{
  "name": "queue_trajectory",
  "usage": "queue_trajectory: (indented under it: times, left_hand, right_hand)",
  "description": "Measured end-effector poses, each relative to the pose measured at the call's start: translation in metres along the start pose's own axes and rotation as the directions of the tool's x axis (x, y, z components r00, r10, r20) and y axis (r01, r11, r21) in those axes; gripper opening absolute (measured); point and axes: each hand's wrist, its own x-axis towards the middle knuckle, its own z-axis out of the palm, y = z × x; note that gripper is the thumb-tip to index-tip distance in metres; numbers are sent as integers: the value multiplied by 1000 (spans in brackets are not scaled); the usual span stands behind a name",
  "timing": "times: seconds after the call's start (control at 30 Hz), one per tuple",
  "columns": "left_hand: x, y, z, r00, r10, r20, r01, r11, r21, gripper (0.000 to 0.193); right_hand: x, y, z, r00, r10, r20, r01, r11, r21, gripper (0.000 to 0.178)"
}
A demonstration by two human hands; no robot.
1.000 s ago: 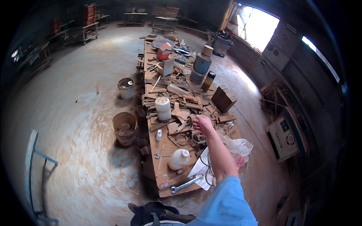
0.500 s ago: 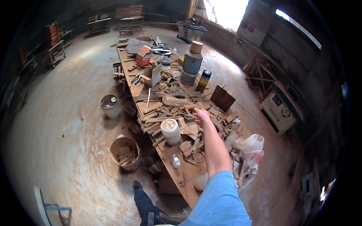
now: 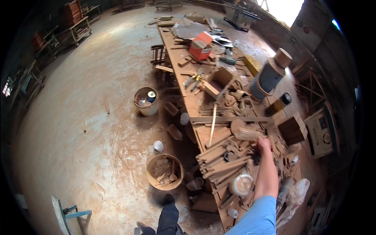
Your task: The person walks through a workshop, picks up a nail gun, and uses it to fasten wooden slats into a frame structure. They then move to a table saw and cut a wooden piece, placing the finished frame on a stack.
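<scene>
My right hand [image 3: 264,145] reaches over the cluttered workbench [image 3: 178,68], its fingers curled and pointing down among wood pieces. It is closed, but what it holds, if anything, is hidden. Right beside the hand lies a clear plastic bottle [image 3: 247,134] on its side, close to the fingers. Below and left of the hand, many narrow wooden strips [image 3: 219,158] lie in a loose pile. A white plastic jar [image 3: 241,185] with a dusty top stands close to my forearm. My left hand is out of view.
Farther along the bench are pliers [image 3: 192,80], an open cardboard box [image 3: 220,80], a red box [image 3: 200,47], a large grey cylinder [image 3: 267,80] and a dark-lidded flask [image 3: 279,102]. On the floor to the left stand two buckets, one with scraps [image 3: 149,168], one farther off [image 3: 137,102].
The view has swung left and nearer the bench, so things sit further right. My right hand has left the wooden piece near the bottle and is now lower, beside the bottle's end.
</scene>
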Motion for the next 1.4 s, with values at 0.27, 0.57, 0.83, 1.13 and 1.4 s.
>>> queue_trajectory:
  times: [0.27, 0.57, 0.83, 1.13, 1.4]
  left_hand:
    - [85, 25, -46, 980, -71, 188, 32, 979, 202, 38]
    - [360, 82, -84, 950, 308, 55, -309, 951, 25, 41]
    - [659, 126, -135, 188, 913, -363, -790, 360, 497, 44]
    - [737, 358, -297, 702, 674, -230, -710, 636, -304, 26]
    - [845, 445, -388, 738, 603, -303, -672, 616, -410, 14]
  right_hand:
    - [2, -25, -22, 984, 147, -96, -88, 885, 456, 24]
    - [-175, -118, -91, 824, 223, -521, 125, 825, 551, 26]
    - [-425, -330, 8, 875, 199, -442, 390, 250, 886, 17]
    - [-473, -512, 203, 971, 171, 169, -62, -498, 865, 47]
    - [-392, -729, 293, 935, -337, 109, -324, -689, 648, 23]
